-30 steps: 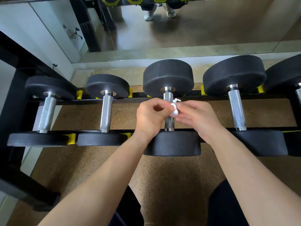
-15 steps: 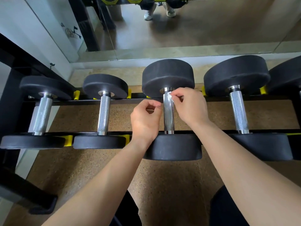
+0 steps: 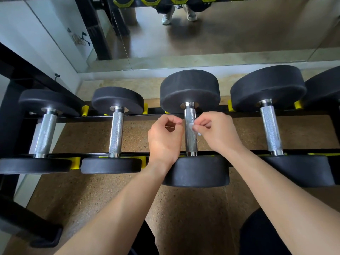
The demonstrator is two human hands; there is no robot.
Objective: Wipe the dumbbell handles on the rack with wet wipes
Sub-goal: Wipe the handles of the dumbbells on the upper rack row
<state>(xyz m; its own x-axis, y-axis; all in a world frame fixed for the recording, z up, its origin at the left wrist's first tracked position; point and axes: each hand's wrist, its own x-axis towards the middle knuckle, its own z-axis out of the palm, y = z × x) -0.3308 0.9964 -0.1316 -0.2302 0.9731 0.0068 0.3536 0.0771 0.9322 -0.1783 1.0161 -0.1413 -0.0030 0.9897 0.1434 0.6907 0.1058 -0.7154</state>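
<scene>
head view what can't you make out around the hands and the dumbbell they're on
- wet wipe: head view, only a white scrap shows; the right hand pinching it hides the rest.
- left hand: head view, its curled fingers hide whether it holds anything.
- handle: head view, its underside faces away from the camera.
- far-right dumbbell: head view, cut off by the right edge.
</scene>
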